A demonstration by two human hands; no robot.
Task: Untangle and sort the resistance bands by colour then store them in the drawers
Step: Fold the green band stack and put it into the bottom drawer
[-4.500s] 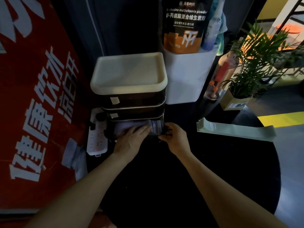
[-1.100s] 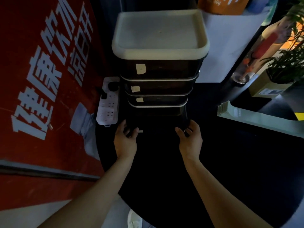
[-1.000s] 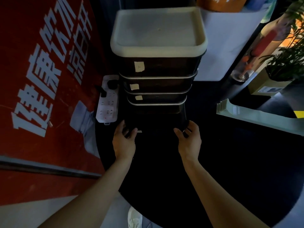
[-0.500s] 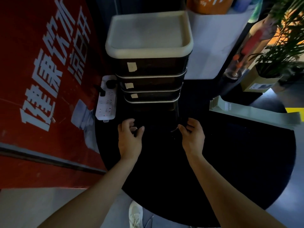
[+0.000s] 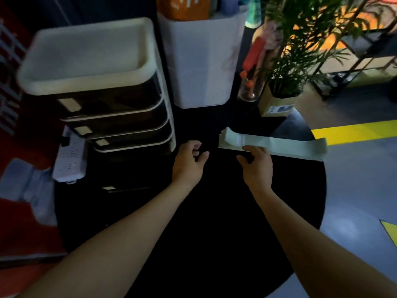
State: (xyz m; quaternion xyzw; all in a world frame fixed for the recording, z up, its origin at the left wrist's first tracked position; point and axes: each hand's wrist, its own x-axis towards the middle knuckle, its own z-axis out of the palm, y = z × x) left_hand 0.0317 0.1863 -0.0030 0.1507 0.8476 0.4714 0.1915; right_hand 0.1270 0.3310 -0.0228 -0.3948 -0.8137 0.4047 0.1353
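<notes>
The pale green resistance band (image 5: 277, 146) lies flat on the black tabletop (image 5: 214, 211), right of centre; the right hand (image 5: 256, 166) reaches its near edge, grip apart; left hand (image 5: 189, 162) loosely curled, empty. Best pinch both layers, then lift toward the drawer unit (image 5: 107, 93)

Drawers (image 5: 120, 117) left on table (image 5: 214, 233); bands (image 5: 279, 145) right.

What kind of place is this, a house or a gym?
Probably a gym's front or rest area, though I can't be sure. Pale green resistance bands lie on a round black table, an orange supplement bag stands behind, and the floor has yellow markings.
</notes>
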